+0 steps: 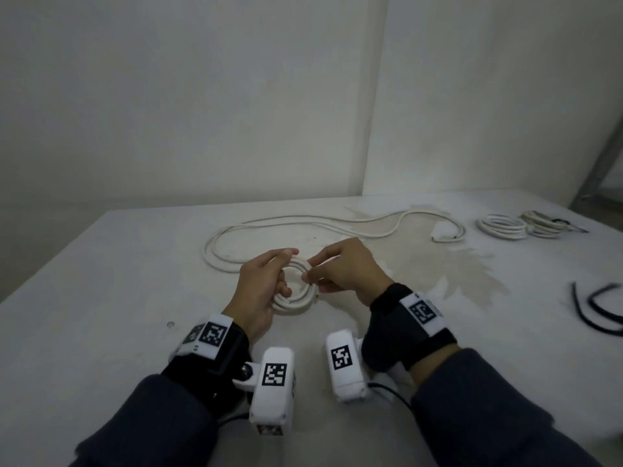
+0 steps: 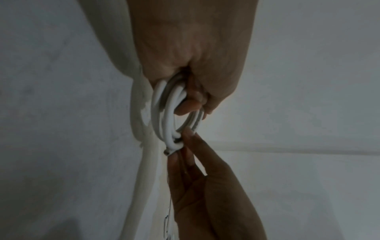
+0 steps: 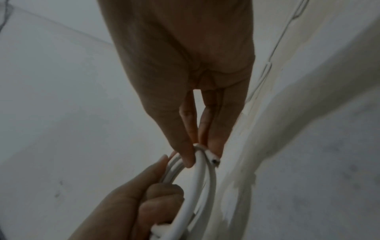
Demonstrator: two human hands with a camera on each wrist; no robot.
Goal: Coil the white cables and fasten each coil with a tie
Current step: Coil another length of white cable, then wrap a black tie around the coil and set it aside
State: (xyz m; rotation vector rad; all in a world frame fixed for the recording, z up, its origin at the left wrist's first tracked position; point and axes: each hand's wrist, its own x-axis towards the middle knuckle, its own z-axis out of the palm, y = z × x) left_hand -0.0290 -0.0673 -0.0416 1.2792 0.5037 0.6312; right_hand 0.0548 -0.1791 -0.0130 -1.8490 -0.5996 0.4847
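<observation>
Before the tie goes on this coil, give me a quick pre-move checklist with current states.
1. Coil held: ok, left hand grips it with fingers through the loop.
2. Cable end controlled: ok, right hand pinches it against the coil.
3. Loops bundled: ok, they lie together in the left wrist view.
4. Tie within reach: cannot tell; black ties lie on the table to the right, and neither hand holds one.
5. Free hand for the tie: not ok, both are busy.
6. Loose white cable apart from the coil: ok.
</observation>
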